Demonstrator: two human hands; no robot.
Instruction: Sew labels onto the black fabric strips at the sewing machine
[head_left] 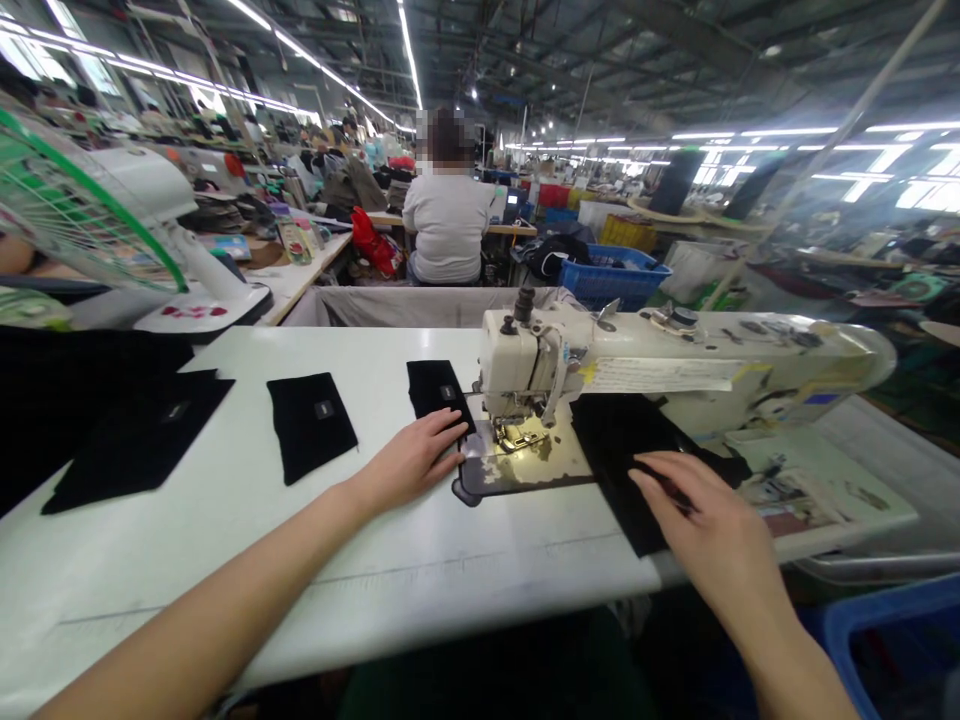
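My left hand [416, 460] lies flat with its fingers spread, the fingertips on the lower edge of a small black cloth piece [431, 385] with a label, just left of the sewing machine [525, 360]. Right of the needle area, my right hand [705, 510] pinches at black fabric [622, 450] lying on the machine bed; its thumb and forefinger are close together. A second labelled black piece [307, 435] rests on the white table [390, 540]. Further left is a larger black labelled piece [150, 440].
A white and green fan [180, 220] stands at the back left. Beyond the table a person in a light shirt [448, 225] sits facing away. A blue basket [615, 280] is behind the machine, another blue bin [840, 630] at the lower right.
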